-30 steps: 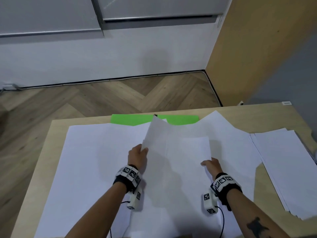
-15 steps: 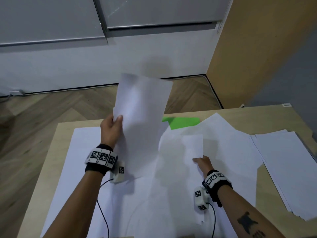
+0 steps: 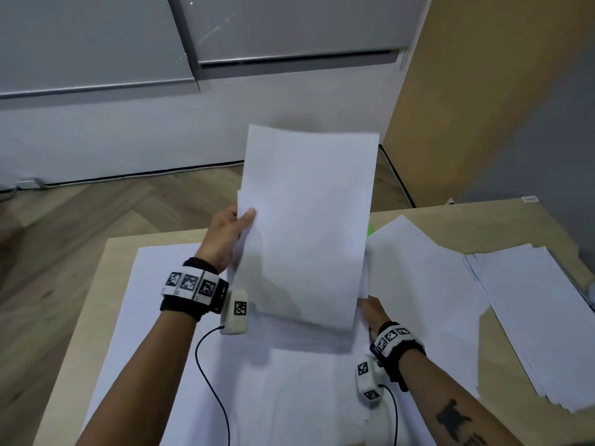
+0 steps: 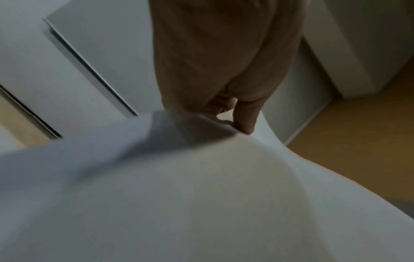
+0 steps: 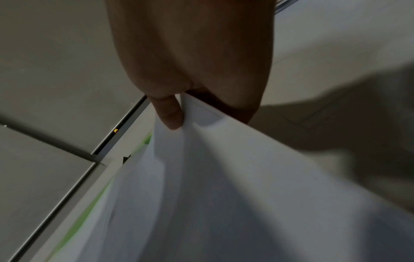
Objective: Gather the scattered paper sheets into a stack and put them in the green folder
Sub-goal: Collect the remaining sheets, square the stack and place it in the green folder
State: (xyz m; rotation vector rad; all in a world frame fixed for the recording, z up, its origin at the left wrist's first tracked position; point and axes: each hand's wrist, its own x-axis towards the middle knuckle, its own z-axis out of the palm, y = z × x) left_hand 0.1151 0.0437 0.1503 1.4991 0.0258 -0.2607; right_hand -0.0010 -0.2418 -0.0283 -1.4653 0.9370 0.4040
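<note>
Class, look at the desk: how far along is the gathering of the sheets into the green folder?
Done: little. No sheet is seen in the folder, which shows only as a green sliver behind the raised sheets. In hand: the left hand grips those sheets upright at their left edge; the right hand pinches sheets at their lower right. Left: loose sheets covering the desk, plus a fanned pile at right.

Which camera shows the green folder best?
The right wrist view: the green folder shows as a long strip along the papers' edge. The head view catches only a sliver beside the raised sheets. The left wrist view shows none.
</note>
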